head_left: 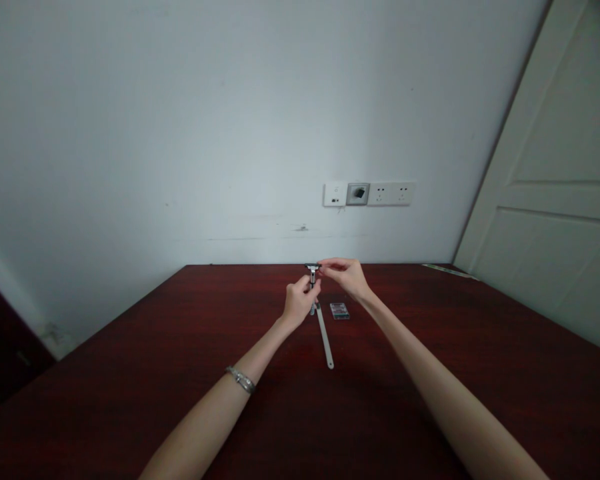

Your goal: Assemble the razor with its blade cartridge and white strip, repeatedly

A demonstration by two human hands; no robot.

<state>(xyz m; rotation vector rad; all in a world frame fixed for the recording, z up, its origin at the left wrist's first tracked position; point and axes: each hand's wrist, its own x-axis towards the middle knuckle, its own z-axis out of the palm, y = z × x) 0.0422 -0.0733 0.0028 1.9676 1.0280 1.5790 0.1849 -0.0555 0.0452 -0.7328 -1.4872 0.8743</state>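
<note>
A small metal razor-like tool [313, 273] stands upright above the dark red table [130, 373]. My left hand [299, 301] is closed round its handle. My right hand [347, 275] pinches the tool's flat head from the right side. A silver bracelet [241, 379] sits on my left wrist. Just below the hands a long thin white strip [325, 340] lies on the table, running toward me. A small dark box [339, 310], like a blade pack, rests to the right of the strip, under my right wrist.
A white wall stands behind the table with a row of sockets [369, 194]. A white door [560, 200] is at the right. A thin flat item [447, 269] lies at the table's far right edge.
</note>
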